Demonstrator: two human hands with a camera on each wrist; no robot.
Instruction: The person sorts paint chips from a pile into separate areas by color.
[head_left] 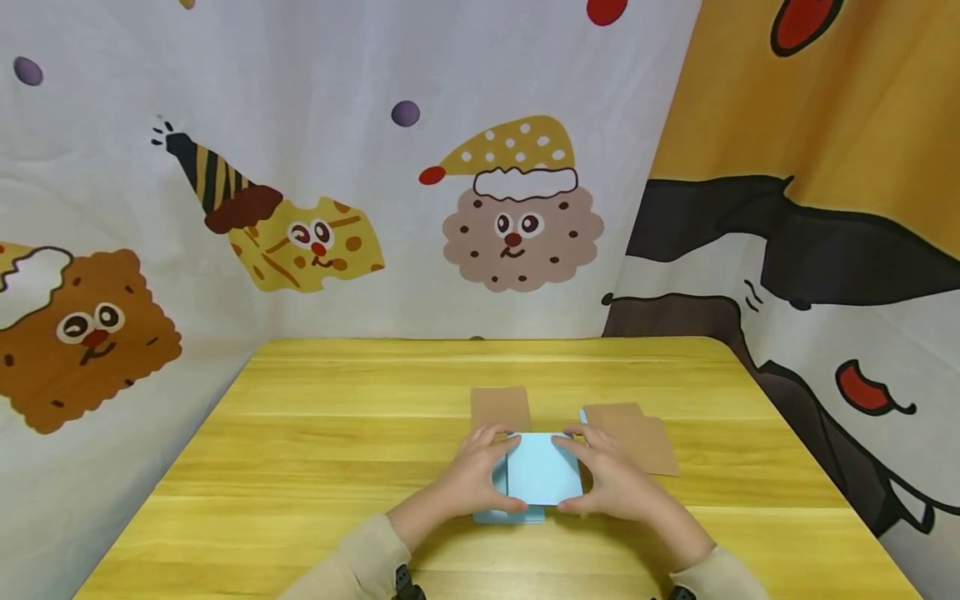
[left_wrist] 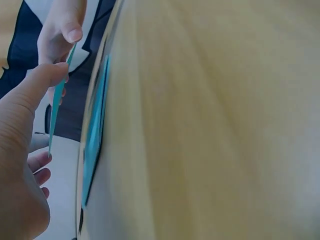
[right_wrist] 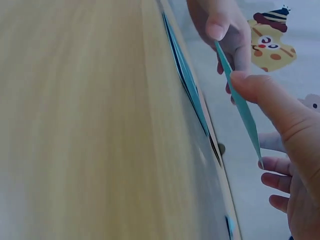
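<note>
A light blue square card (head_left: 543, 469) is held level between both hands, a little above the table. My left hand (head_left: 472, 477) pinches its left side, thumb at the near corner and fingers at the far one. On the opposite side my right hand (head_left: 613, 479) grips it the same way. In the left wrist view the thin card (left_wrist: 56, 112) is edge-on, apart from the blue cards (left_wrist: 95, 135) on the tabletop. Those lower blue cards (head_left: 510, 517) are partly hidden under the held card in the head view.
Behind the left hand lies a brown square card (head_left: 499, 407) on the wooden table (head_left: 315, 442). More brown cards (head_left: 651, 448) overlap beyond the right hand, with a blue edge showing beside them. A printed curtain (head_left: 337, 75) hangs behind the table.
</note>
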